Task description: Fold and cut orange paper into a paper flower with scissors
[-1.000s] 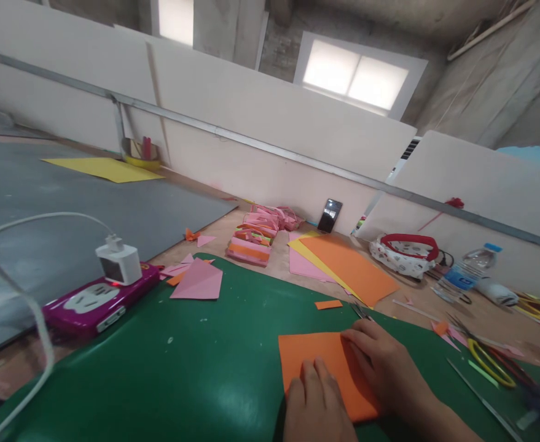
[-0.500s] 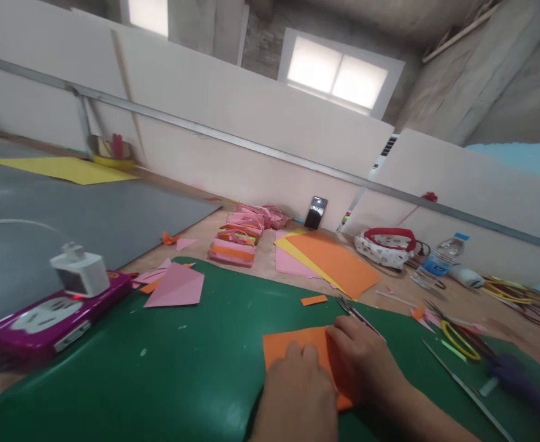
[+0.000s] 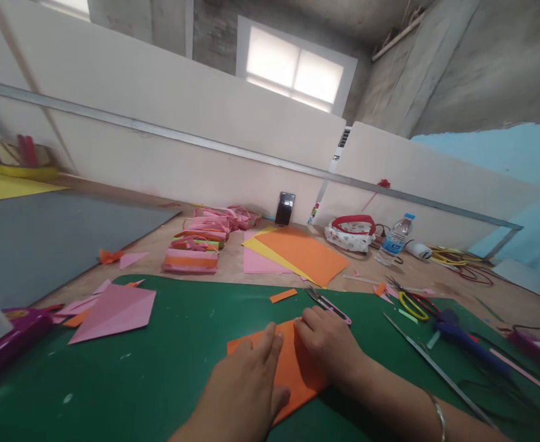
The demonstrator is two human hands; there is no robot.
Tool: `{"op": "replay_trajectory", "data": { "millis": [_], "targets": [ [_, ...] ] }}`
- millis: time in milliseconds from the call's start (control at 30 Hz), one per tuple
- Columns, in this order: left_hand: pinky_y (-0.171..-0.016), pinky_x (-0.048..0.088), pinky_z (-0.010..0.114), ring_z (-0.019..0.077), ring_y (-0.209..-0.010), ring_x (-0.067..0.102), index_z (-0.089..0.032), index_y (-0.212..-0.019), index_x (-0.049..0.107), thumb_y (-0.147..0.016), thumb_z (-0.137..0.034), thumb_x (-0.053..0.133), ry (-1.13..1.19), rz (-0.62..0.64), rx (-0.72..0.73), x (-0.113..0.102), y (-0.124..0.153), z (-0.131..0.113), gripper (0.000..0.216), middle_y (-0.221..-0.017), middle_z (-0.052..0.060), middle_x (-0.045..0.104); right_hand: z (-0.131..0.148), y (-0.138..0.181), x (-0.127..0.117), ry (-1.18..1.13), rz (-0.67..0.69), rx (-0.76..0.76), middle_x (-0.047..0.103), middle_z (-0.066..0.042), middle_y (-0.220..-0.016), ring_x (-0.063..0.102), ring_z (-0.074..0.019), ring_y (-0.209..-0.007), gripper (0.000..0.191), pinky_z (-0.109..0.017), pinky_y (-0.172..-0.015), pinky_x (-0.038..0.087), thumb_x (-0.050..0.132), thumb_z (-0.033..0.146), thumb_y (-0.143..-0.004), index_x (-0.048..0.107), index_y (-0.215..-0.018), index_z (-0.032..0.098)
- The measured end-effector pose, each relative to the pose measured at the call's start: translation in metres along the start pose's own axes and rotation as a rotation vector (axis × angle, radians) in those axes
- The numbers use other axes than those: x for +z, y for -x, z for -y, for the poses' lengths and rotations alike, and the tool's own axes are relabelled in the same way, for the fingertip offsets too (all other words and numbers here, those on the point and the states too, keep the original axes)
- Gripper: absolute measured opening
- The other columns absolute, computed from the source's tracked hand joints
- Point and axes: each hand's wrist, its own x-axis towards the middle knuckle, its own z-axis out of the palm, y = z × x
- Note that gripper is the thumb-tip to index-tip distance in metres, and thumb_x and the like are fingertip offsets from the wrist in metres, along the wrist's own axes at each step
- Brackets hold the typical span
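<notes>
A folded sheet of orange paper (image 3: 293, 368) lies on the green mat (image 3: 159, 368) in front of me. My left hand (image 3: 246, 374) rests on its left part with the fingers stretched out flat. At the upper right edge of the paper, my right hand (image 3: 332, 341) has its fingers curled and pressed together on the sheet; the fingertips are partly hidden. Just beyond the right hand are small thread snips (image 3: 336, 309) with pink handles. A short orange strip (image 3: 283, 296) lies to their left.
Pink paper (image 3: 117, 310) lies on the left beside a purple power strip (image 3: 16, 337). Behind are folded pink paper pieces (image 3: 190, 261), stacked coloured sheets (image 3: 304, 252), a phone (image 3: 285, 209) and a water bottle (image 3: 395, 239). Yellow-handled scissors (image 3: 412, 307) and a blue glue gun (image 3: 463, 341) sit right.
The view has swung to the right. My left hand has gone from bent fingers to fingers stretched flat on the orange paper. The right hand stays at the paper's upper edge.
</notes>
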Motion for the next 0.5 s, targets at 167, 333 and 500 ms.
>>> {"op": "replay_trajectory", "data": {
  "millis": [167,333,500],
  "targets": [
    [-0.068,0.055,0.043,0.0286,-0.09,0.064,-0.015,-0.133,0.035,-0.08,-0.027,0.047,-0.061,0.004,-0.059,-0.003,0.005,0.0,0.055,-0.142,0.007,0.033,0.003,0.002,0.002,0.004,0.033,0.02,0.05,-0.004,-0.063,0.042,-0.0165,-0.059,0.016,-0.03,-0.05,0.019,0.053,0.004,-0.074,0.052,-0.064,0.016],
    [-0.071,0.054,0.044,0.0293,-0.091,0.063,-0.015,-0.134,0.033,-0.08,-0.031,0.048,-0.064,0.013,-0.072,-0.001,0.009,0.002,0.058,-0.142,0.009,0.032,-0.001,-0.002,-0.005,-0.021,0.216,0.043,0.055,-0.005,-0.067,0.045,-0.0167,-0.062,0.016,-0.028,-0.05,0.021,0.05,0.004,-0.078,0.055,-0.069,0.016],
    [-0.069,0.054,0.043,0.029,-0.091,0.063,-0.016,-0.134,0.033,-0.081,-0.03,0.045,-0.108,0.012,-0.059,0.002,0.01,0.003,0.056,-0.144,0.005,0.025,0.004,-0.019,-0.026,-0.024,0.315,0.108,0.055,-0.007,-0.068,0.045,-0.019,-0.064,0.012,-0.029,-0.054,0.027,0.05,0.006,-0.077,0.055,-0.071,0.015]
  ]
}}
